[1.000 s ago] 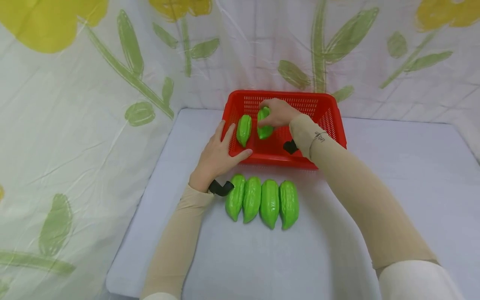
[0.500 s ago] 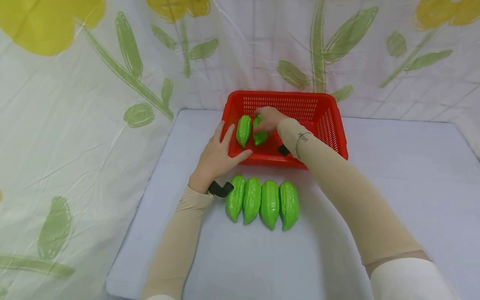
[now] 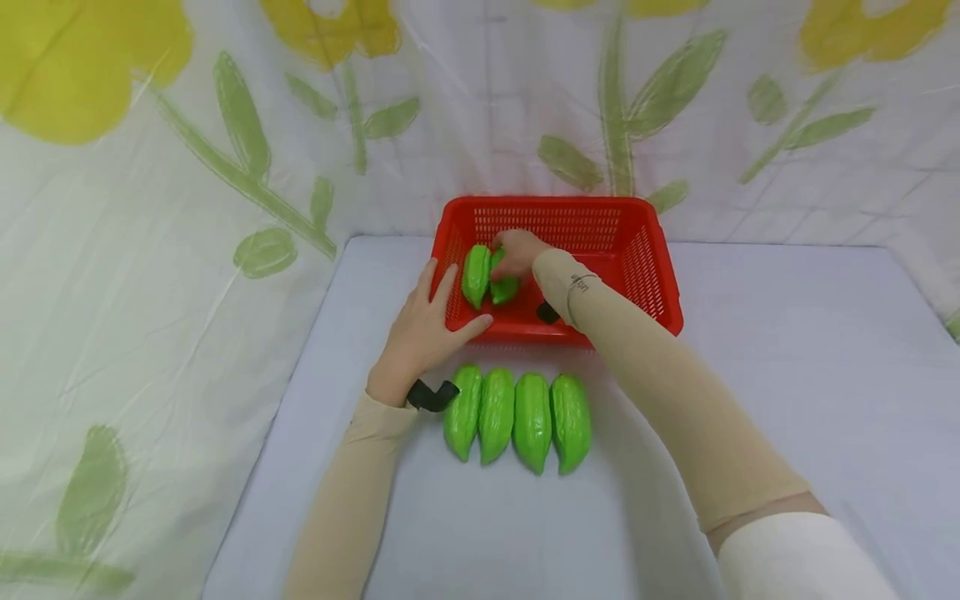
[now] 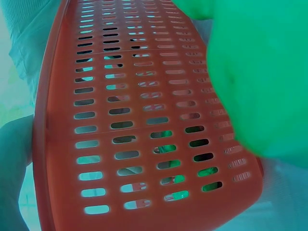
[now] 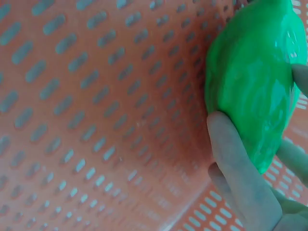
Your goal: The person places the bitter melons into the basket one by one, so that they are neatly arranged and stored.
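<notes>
My right hand (image 3: 517, 254) reaches into the red slotted plastic basket (image 3: 555, 333) and grips a green bitter gourd (image 3: 504, 290), its thumb and fingers on either side. In the right wrist view that gourd (image 5: 250, 82) is shiny and ridged. Another bitter gourd (image 3: 476, 277) lies lengthwise at the basket's left end, beside the held one. My left hand (image 3: 420, 333) rests at the basket's front left corner, fingers spread and fairly straight along the rim. The left wrist view shows the basket wall (image 4: 62, 159) close up.
Several more bitter gourds (image 3: 531, 423) lie side by side on the white table (image 3: 540, 533), in front of the basket. A white curtain (image 3: 480, 108) with yellow flowers and green leaves hangs behind and to the left.
My right hand has moved left and lower inside the basket, bringing its bitter gourd up beside the other one. My left hand stays at the corner. The head view has tilted slightly upward.
</notes>
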`<state>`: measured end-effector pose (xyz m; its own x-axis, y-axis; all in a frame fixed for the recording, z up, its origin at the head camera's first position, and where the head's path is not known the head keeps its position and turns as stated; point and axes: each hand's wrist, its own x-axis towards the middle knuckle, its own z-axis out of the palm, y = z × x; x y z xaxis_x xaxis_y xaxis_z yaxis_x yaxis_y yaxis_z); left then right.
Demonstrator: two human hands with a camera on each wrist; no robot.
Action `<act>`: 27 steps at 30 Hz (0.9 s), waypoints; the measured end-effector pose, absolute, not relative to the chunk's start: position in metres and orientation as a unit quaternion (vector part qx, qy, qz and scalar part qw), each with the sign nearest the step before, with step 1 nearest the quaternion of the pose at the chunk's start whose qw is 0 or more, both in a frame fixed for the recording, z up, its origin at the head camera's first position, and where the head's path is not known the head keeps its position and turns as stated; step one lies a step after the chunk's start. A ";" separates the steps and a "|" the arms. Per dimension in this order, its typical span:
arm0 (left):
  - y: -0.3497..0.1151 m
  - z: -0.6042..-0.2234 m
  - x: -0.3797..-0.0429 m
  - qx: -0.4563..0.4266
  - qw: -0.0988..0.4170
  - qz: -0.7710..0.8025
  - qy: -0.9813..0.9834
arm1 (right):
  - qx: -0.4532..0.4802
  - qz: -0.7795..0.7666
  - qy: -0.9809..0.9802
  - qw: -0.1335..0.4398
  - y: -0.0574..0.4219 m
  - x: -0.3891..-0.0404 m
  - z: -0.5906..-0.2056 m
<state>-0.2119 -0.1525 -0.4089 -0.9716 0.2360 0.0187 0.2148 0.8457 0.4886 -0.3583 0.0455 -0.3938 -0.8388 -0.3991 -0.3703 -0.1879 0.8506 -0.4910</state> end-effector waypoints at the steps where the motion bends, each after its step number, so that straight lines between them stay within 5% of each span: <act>1: -0.153 -0.409 -0.211 0.117 0.020 0.253 0.960 | -0.158 -0.221 0.934 0.234 0.045 -0.359 -0.395; 27: -0.153 -0.409 -0.208 0.109 0.023 0.265 0.958 | -0.168 -0.198 0.939 0.223 0.049 -0.357 -0.398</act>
